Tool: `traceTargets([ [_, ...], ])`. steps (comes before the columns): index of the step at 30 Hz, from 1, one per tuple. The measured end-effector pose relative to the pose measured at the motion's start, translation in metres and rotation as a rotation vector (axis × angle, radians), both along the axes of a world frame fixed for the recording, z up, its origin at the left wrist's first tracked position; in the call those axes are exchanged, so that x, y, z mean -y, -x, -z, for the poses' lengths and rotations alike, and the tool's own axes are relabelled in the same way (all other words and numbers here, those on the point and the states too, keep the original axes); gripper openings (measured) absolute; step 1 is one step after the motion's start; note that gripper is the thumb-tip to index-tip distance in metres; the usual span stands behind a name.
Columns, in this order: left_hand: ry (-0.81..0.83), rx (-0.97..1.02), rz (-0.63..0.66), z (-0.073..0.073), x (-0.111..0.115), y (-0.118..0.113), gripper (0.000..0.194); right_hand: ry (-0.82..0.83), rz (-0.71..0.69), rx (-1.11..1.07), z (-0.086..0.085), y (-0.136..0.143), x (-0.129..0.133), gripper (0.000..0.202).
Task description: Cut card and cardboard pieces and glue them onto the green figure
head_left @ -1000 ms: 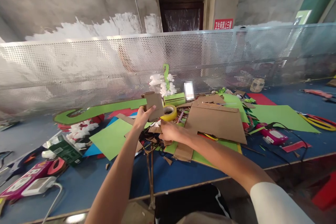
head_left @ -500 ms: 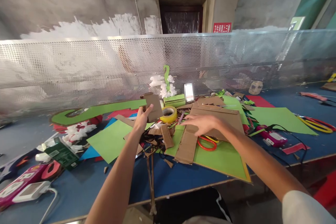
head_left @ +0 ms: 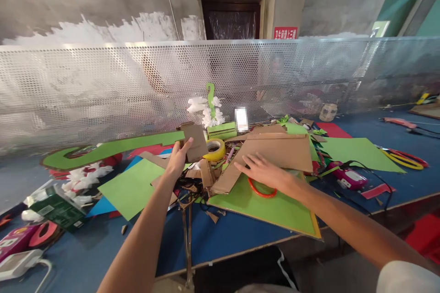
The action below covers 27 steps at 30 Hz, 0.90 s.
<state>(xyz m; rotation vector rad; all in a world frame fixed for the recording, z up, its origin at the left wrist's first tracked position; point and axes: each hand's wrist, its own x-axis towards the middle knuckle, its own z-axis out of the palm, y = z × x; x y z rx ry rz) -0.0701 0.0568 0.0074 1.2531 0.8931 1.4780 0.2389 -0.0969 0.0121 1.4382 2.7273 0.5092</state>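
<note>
My left hand (head_left: pixel 178 160) is closed on the brown end of a long cardboard cutout (head_left: pixel 137 142), which has a green face and a hooked far end reaching left. A flat brown panel (head_left: pixel 196 143) stands at the held end. With fingers spread, my right hand (head_left: pixel 263 171) lies over a folded cardboard piece (head_left: pixel 288 150) and seems to touch it. Under that wrist shows the orange handle loop of scissors (head_left: pixel 263 193), lying on a green board (head_left: pixel 275 213). A yellow tape roll (head_left: pixel 222 150) sits between my hands.
Cardboard scraps and a green sheet (head_left: pixel 129 187) clutter the blue table (head_left: pixel 237 233). A dark green box (head_left: pixel 57 206) and a white plug (head_left: pixel 20 263) lie left. On the right are a magenta device (head_left: pixel 349 176) with a black cable and more scissors (head_left: pixel 404 159). A perforated metal screen (head_left: pixel 120 87) stands behind.
The view has shifted slightly, so most things sit further left. My right hand has lowered onto the cardboard, which has turned and now covers the tabletop differently. My left hand keeps its hold.
</note>
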Motion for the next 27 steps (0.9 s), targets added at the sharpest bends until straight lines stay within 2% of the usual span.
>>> traceTargets([
  [3, 0.058, 0.034, 0.013, -0.004, 0.007, -0.002, 0.052, -0.097, -0.064, 0.0, -0.012, -0.026, -0.003, 0.084],
  [8, 0.136, 0.106, 0.071, -0.012, 0.016, -0.01, 0.047, -0.167, -0.075, -0.052, -0.03, -0.099, -0.023, 0.094],
  [13, 0.22, 0.13, 0.109, -0.028, 0.015, -0.016, 0.045, 0.009, -0.118, -0.118, -0.021, -0.175, -0.046, 0.09],
  [17, 0.254, 0.072, 0.102, -0.043, 0.001, -0.017, 0.045, 0.142, -0.055, -0.078, -0.019, -0.206, -0.053, 0.085],
  [20, 0.273, 0.062, 0.071, -0.05, -0.014, -0.023, 0.044, 0.155, 0.03, -0.127, -0.036, -0.196, -0.056, 0.076],
  [23, 0.293, 0.072, 0.044, -0.049, -0.026, -0.034, 0.045, 0.187, 0.071, -0.159, -0.058, -0.153, -0.062, 0.063],
  [27, 0.285, 0.081, 0.094, -0.036, -0.03, -0.041, 0.054, 0.332, -0.098, -0.076, -0.072, -0.077, -0.074, 0.048],
])
